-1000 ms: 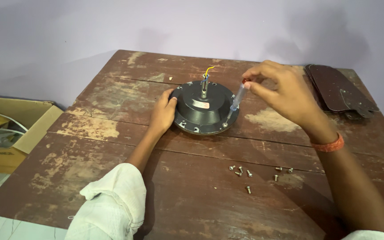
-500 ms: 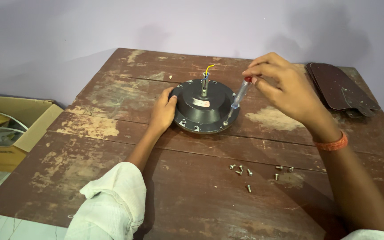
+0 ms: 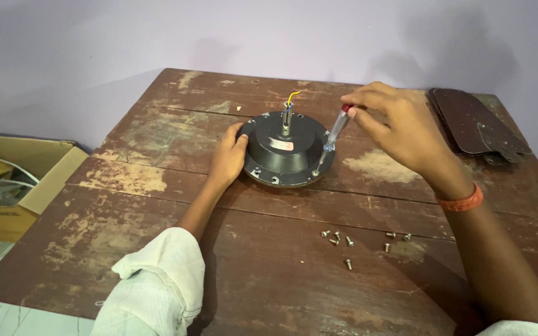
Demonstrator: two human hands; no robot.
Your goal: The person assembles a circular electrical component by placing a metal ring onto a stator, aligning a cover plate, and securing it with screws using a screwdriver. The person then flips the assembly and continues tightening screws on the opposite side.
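A dark round fan motor housing (image 3: 284, 152) lies on the worn wooden table (image 3: 157, 205), with a short metal shaft and yellow and blue wires (image 3: 289, 106) sticking up from its centre. My left hand (image 3: 228, 155) presses against the housing's left rim. My right hand (image 3: 393, 127) grips the red top of a clear-handled screwdriver (image 3: 334, 134). The screwdriver leans down to the left, and its tip rests on a screw at the housing's right front rim.
Several loose silver screws (image 3: 350, 242) lie on the table in front of the housing. Dark brown fan blades (image 3: 477, 124) are stacked at the far right corner. An open cardboard box (image 3: 14, 180) with clutter sits on the floor to the left.
My right hand has turned slightly on the screwdriver's top while the tip stays at the rim. The left hand stays on the housing.
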